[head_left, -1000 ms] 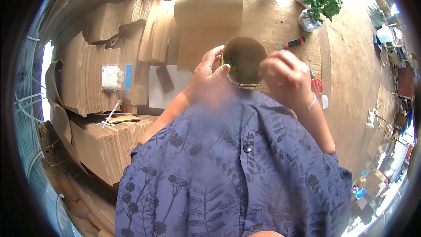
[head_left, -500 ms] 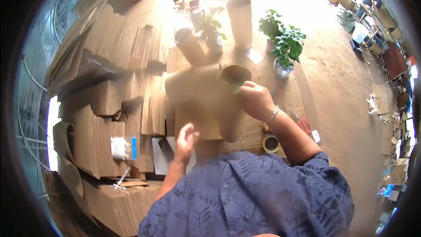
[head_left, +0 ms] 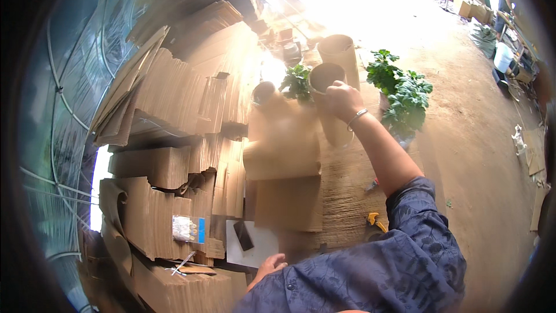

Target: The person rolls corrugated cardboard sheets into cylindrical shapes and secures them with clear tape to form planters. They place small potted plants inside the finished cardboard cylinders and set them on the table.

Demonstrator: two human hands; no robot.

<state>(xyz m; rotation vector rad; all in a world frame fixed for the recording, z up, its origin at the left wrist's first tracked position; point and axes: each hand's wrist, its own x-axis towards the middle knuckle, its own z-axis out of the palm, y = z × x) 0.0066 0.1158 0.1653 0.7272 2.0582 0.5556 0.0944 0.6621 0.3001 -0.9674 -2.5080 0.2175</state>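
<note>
My right hand [head_left: 344, 102] is closed on the rim of a brown cardboard tube [head_left: 331, 122], holding it up with its dark open mouth toward me. Behind it stands another cardboard tube [head_left: 337, 52]. Low in front of my body, my left hand [head_left: 271, 266] is empty, its fingers stretched out beside a white sheet [head_left: 262, 250] with a dark, flat phone-like object [head_left: 243, 236] on it. Between my hands lie a flat piece of brown cardboard [head_left: 289, 206] and a blurred, curved sheet on top of it.
Tall stacks of flattened cardboard [head_left: 165, 90] fill the left side. Leafy potted plants [head_left: 407, 97] stand right of the held tube, and another plant [head_left: 297, 83] stands beside a third tube [head_left: 264, 93]. A yellow-handled tool [head_left: 376, 222] lies by my right sleeve.
My right hand has moved the tube away from my body, toward the standing tube. The left hand has dropped back toward my body. The whole view has shifted.
</note>
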